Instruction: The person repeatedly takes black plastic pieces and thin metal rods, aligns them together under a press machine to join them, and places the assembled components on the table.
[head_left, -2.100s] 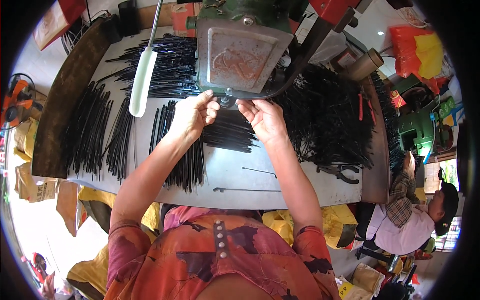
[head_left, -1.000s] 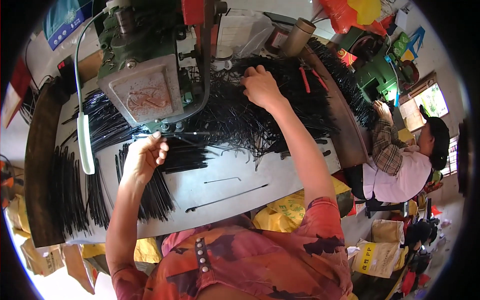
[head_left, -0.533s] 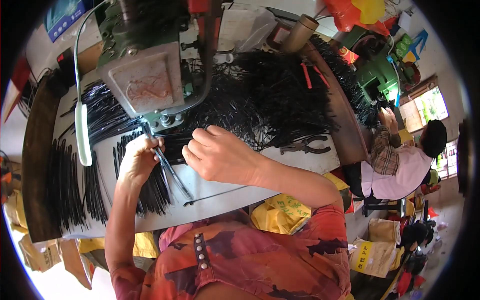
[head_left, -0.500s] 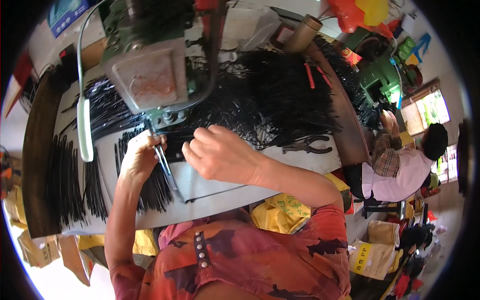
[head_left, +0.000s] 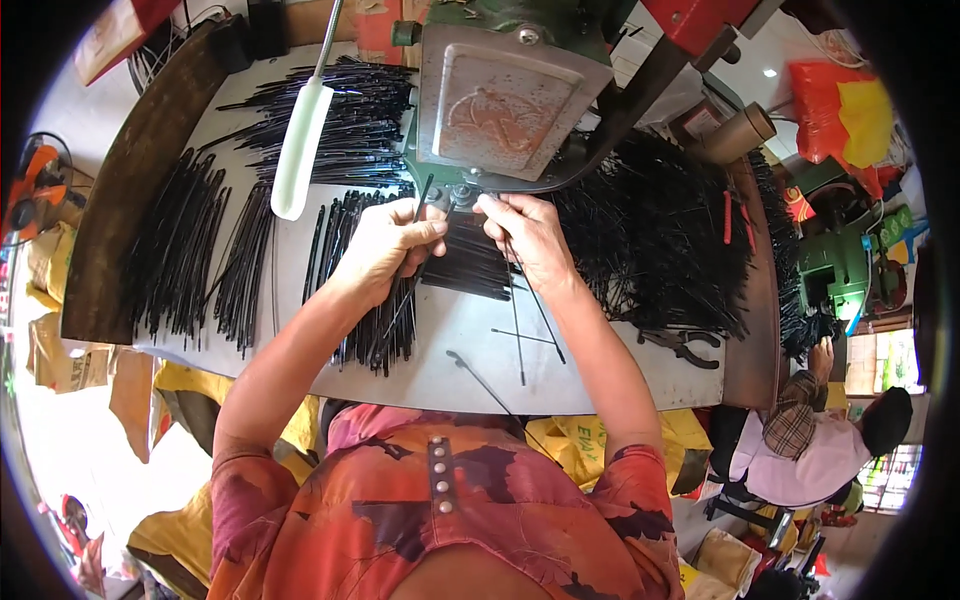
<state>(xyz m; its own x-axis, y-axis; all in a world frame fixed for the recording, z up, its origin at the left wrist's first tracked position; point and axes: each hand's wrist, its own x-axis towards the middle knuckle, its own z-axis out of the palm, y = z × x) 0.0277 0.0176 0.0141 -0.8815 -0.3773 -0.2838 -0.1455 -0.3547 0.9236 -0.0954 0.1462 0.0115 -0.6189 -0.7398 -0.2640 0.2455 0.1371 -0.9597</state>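
Observation:
Under the head of a green machine with a worn grey front plate (head_left: 505,110), both hands are at work close together. My left hand (head_left: 378,255) is closed in a pinch on a thin black rod (head_left: 427,190), whose upper end sticks up past the fingers. My right hand (head_left: 535,245) pinches a couple of thin black rods (head_left: 516,310) that hang toward me; its fingertips are right beside the machine's lower tip (head_left: 464,195). A row of black rods (head_left: 470,260) lies behind and between the hands. A loose rod (head_left: 480,378) rests near the table's front edge.
Bundles of black rods (head_left: 180,250) lie at left, and a large tangled heap (head_left: 650,230) at right. Pliers (head_left: 682,345) rest by the right edge. A white lamp (head_left: 302,150) hangs left of the machine. A co-worker (head_left: 800,455) sits at far right.
The view has shifted, so the machine sits further right in it. My right hand, earlier a loose fist nearer me, is up by the machine with rods in it. My left hand remains below the machine.

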